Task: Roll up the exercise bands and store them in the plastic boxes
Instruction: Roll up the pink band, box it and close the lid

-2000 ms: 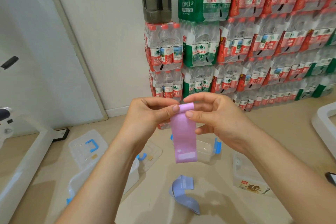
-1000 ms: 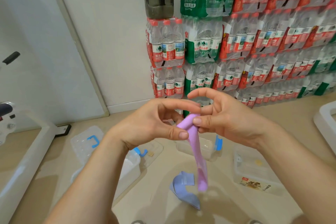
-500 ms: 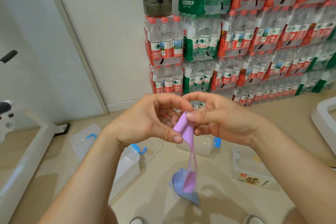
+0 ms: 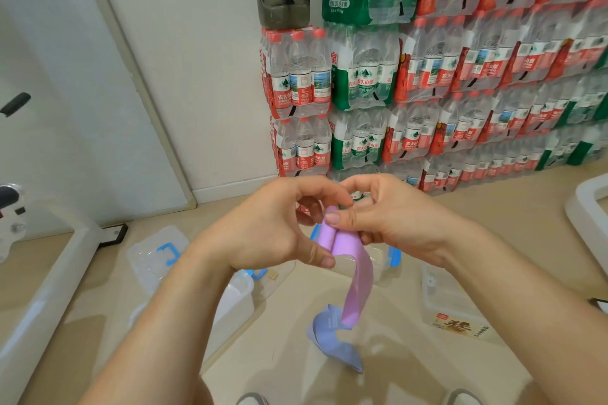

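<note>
A pink exercise band [image 4: 342, 243] is partly rolled at its top end, and its loose tail hangs down toward the floor. My left hand [image 4: 273, 230] and my right hand [image 4: 391, 220] both pinch the rolled part in mid-air, thumbs on the near side. On the floor below lies a blue-purple band [image 4: 332, 339], loosely folded. Clear plastic boxes with blue latches stand on the floor: one behind the hands [image 4: 381, 260], one at the left [image 4: 233, 302], one at the right [image 4: 450, 299].
A clear lid with a blue handle [image 4: 158, 256] lies on the floor at the left. Shrink-wrapped packs of water bottles [image 4: 427, 76] are stacked along the back wall. White frame edges stand at the far left [image 4: 42, 289] and far right [image 4: 589, 217].
The flat pink band has been rolled from its top between both hands. The roll has grown thicker and the hanging tail shorter and twisted.
</note>
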Demonstrator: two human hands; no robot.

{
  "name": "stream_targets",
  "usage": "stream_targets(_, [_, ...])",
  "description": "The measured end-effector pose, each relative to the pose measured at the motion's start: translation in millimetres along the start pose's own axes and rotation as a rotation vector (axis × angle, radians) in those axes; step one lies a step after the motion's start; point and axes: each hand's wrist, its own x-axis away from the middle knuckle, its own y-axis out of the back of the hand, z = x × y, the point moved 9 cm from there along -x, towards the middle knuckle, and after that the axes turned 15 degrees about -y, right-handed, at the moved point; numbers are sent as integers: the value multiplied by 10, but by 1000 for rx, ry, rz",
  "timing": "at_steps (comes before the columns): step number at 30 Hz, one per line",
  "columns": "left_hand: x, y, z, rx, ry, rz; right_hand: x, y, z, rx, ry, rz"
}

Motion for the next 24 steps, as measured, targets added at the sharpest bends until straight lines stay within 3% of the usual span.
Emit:
stream_targets(10, [-3,78,63,438,-59,-183,41,46,84,-231,39,69])
stream_targets(14, [1,98,43,400,-47,-169,48,38,55,-160,10,59])
stream_targets(20, [2,86,3,150,-26,-104,51,39,47,-117,9,32])
stream_targets(24, [18,111,89,264,-9,-154,53,93,83,-186,55,7])
